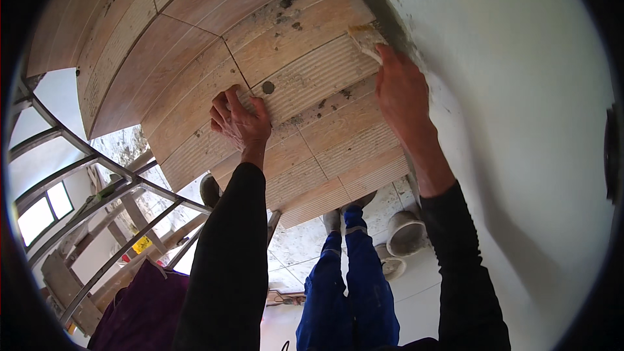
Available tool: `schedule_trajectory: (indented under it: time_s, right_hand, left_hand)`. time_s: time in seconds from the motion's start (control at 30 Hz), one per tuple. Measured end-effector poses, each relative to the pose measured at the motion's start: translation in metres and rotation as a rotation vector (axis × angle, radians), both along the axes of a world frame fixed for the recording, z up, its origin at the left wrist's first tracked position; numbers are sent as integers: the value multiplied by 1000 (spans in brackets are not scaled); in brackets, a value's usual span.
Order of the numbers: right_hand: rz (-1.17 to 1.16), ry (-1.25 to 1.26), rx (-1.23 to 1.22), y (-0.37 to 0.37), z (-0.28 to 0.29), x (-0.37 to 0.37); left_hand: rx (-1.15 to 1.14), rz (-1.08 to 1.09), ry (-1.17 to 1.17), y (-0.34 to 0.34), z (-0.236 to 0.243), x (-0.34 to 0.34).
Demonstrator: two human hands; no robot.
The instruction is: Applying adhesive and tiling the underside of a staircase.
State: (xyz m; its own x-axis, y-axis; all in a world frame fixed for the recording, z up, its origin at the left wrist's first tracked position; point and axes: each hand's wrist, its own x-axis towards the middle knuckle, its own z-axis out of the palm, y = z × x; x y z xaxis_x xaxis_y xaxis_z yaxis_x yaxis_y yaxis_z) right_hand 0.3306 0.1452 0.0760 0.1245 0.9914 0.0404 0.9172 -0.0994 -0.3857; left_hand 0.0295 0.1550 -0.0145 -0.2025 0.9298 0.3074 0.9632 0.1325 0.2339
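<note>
Right hand (402, 88) is pinching a pale brush (366, 40) against wood-look tiles (325, 83) near the wall (500, 58), left hand (243, 122) is resting half-curled, loosely spread, on them; dark crumbs (288, 0), if dragging under the brush, could be scratching the tiles.

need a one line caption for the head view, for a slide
Left hand resting on wood-look tiles, right hand holding a brush close to the pale wall.
</note>
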Motion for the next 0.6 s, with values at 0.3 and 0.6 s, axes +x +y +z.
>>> schedule_trajectory:
  time_s: [0.3, 0.6]
  right_hand:
    - [-28, -170, -148, 0, -15, 5]
    - [-20, -170, -204, 8, -3, -4]
  left_hand:
    - [-34, -1, -63, -1, 4, -3]
    - [-58, 12, -65, 0, 4, -4]
